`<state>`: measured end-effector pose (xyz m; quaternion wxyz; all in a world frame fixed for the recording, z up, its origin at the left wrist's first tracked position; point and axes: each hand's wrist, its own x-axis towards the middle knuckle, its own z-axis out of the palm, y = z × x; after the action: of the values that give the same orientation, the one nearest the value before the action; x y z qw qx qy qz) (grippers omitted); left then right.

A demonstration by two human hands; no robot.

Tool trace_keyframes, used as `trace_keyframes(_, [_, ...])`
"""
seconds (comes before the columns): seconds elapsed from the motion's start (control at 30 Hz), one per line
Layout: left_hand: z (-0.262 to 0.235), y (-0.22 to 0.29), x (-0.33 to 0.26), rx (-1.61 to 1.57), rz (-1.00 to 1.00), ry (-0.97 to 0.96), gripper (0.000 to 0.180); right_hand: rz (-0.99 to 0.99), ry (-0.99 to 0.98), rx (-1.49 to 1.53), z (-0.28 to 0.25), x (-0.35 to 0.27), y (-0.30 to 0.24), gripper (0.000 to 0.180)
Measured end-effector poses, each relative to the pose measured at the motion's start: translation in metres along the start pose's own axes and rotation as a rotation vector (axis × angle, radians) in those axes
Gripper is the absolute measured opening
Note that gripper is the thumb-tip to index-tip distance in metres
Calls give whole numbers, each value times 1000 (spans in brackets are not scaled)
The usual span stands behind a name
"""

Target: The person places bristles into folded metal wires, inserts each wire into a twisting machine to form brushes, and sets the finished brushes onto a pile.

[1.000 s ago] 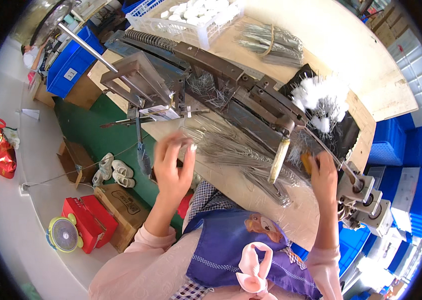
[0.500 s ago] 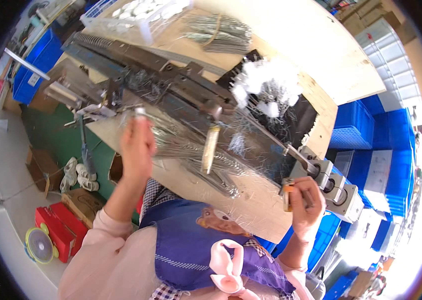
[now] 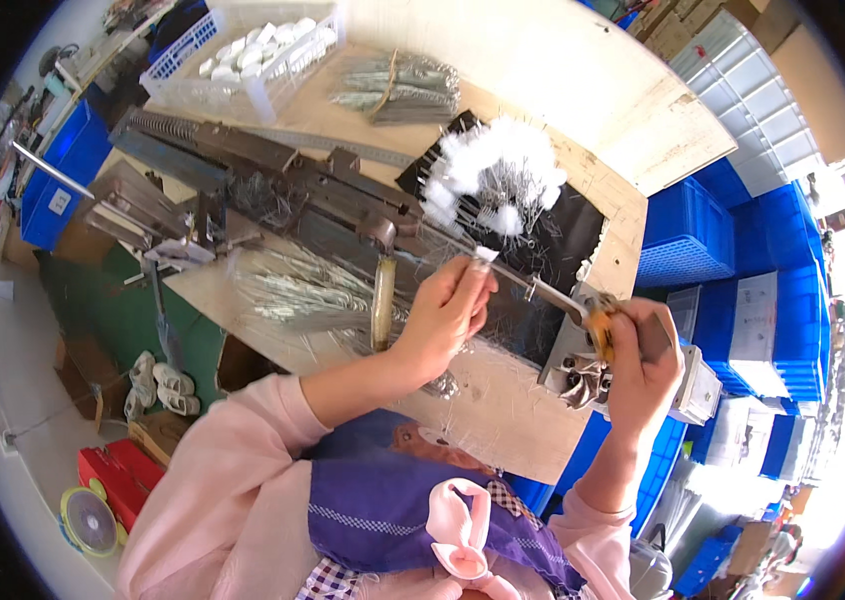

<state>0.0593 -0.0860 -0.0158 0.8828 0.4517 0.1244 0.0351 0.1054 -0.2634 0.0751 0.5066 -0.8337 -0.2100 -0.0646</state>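
Observation:
My left hand is over the middle of the bench, thumb and fingers pinched on a small white piece whose kind I cannot make out. It is beside the thin metal rod of a long, dark bench machine. My right hand is closed round a small orange-and-metal tool at the rod's right end; whether the two touch is unclear. Just beyond my left hand, white-tipped wire brushes lie heaped on a black sheet. A lever with a yellowed handle points toward me.
Bundled wires lie along the near side of the machine. Behind it are another tied wire bundle and a plastic basket holding white round pieces. Blue crates are stacked at the right. A fan stands on the floor at left.
My left hand has swung right from the machine's left end to the rod, with the white piece in its pinch. My right hand has moved up and slightly right, bringing the orange tool to the rod's end.

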Motion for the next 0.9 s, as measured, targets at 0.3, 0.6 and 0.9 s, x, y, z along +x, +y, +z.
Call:
trace_keyframes(0.3, [-9,11,-6,-102,36,198,25,-452,-611,-337,93,72,11,23])
trace_keyframes(0.6, [-29,14,-1,-3,-31,1,40,417,-902,225,81,95,-10,23])
trace_keyframes(0.9, [-24,48,-2,-779,-213,-82,83,-439,-574,-677,57,92,-19,29])
